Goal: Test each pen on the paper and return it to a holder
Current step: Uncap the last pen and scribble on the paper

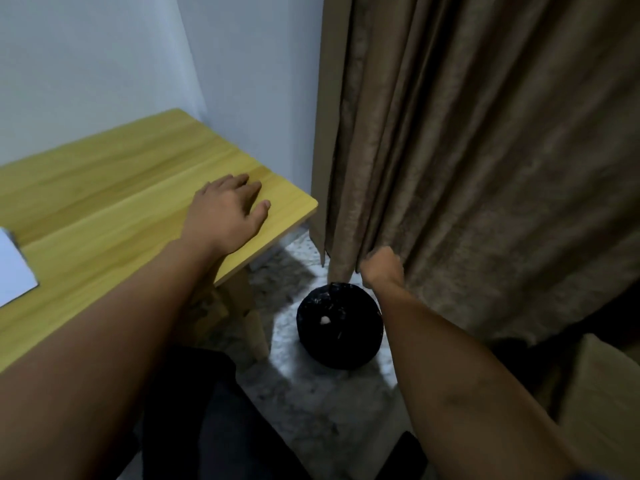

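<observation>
Nearest the camera, dark trousers [207, 420] over a speckled floor [311, 403]. A round bin lined with a black bag [339, 327] stands on the floor beside the table leg. The right hand [382, 268] is above it, fingers curled into a fold of the brown curtain [485, 168]. The left hand [228, 211] lies flat, fingers spread, palm down near the right corner of the wooden table [104, 188]. A corner of white paper [14, 268] lies at the table's left edge. Pens and holder are out of view.
</observation>
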`<state>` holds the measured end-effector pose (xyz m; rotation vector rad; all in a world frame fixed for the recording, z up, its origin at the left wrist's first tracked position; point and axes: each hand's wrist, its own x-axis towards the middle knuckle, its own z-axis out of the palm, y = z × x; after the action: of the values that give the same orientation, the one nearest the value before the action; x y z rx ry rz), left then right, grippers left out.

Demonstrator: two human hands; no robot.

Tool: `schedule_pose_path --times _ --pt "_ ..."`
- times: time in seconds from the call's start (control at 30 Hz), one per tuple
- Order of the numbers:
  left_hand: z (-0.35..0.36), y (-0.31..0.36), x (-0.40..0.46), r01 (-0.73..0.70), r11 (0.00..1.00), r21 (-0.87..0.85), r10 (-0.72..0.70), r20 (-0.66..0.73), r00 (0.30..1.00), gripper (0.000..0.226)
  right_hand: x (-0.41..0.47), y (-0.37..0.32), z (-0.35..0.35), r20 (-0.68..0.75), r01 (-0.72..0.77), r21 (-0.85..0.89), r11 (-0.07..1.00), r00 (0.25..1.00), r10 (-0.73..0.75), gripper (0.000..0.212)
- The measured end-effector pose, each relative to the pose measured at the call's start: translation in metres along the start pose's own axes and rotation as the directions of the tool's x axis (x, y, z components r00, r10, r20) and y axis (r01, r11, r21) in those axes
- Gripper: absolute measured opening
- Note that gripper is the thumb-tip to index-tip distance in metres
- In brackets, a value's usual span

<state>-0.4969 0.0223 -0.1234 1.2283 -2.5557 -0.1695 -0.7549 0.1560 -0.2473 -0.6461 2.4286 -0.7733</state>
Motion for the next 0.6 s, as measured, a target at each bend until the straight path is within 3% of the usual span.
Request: schedule_pose_path --times 0.17,0.33,0.5,0.6 --pt "-0.018 -0.002 -0.028 -0.009 0.999 0.032 0.007 0.058 0.998 0.052 -0.040 -0.059 -0.035 -0.161 0.142 0.137 0.980 0.980 -0.119 0.022" --pt "-0.078 -0.016 -0.071 0.124 0.992 0.019 -0.124 0.018 0.992 0.048 -0.100 -0.125 -0.045 -0.286 0.359 0.164 0.919 0.909 -0.304 0.025" --pt "-0.161 -0.091 -0.157 0.305 0.948 0.088 -0.289 -0.156 0.944 0.042 -0.193 -0.207 0.019 -0.132 0.567 0.163 0.807 0.823 -0.552 0.024" --pt "-0.206 -0.154 -0.235 0.489 0.870 0.063 -0.458 -0.262 0.849 0.040 -0.271 -0.251 0.070 -0.008 0.690 0.164 0.705 0.716 -0.699 0.019"
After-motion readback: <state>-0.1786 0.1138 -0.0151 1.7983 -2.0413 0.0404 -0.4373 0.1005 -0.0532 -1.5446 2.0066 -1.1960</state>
